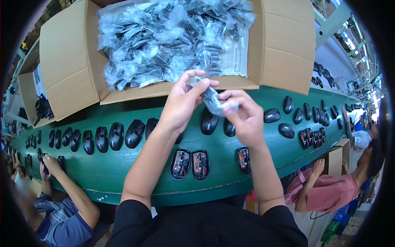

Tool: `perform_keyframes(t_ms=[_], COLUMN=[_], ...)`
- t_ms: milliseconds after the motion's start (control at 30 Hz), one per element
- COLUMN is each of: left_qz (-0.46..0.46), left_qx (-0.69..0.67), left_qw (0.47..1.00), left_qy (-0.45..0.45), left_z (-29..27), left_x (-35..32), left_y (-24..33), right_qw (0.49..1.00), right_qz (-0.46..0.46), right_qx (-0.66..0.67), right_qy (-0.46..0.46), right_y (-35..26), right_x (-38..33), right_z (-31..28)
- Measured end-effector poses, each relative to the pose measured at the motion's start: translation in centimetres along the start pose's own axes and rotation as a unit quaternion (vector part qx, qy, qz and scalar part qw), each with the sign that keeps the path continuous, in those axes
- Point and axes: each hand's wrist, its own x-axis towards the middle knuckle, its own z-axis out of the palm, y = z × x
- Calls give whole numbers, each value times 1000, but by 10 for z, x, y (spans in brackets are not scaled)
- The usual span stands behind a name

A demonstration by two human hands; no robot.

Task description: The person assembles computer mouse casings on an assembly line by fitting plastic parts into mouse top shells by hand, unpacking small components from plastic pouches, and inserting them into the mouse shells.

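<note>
Above the near edge of a large cardboard box [140,94], both my hands hold a small crinkled clear plastic bag [212,102]. Something dark shows through it, but I cannot make out what. My left hand [183,96] pinches the bag's upper end between thumb and fingers. Its lower end is gripped by my right hand [247,117]. The box is full of similar plastic bags [164,45] with dark parts inside. Under my hands lies a black computer mouse [209,121]. Closer to me are opened mouse halves [200,164] with bare circuit boards and red wires.
A green work surface [103,173] carries a row of black mice [116,136] on the left and more mice [286,130] on the right. Several opened mouse halves [312,138] stand at right. Co-workers sit on both sides; the left one's hands [49,164] handle a dark piece.
</note>
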Motion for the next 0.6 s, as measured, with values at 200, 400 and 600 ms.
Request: perform_keyframes(t_ms=[200,400,600], left_qz=[-30,161,119], left_qx=[34,260,173], left_qw=[996,946,969], left_qy=[-72,-106,-134], left_z=[-8,0,25], left_x=[-3,-6,-16], left_y=[-9,-38,-51], right_qw=[997,965,974], right_qz=[71,181,187], right_qx=[12,189,-89], right_qy=[27,23,94], right_y=[-3,-19,4], right_x=[-26,-37,-35], right_z=[0,-9,-4])
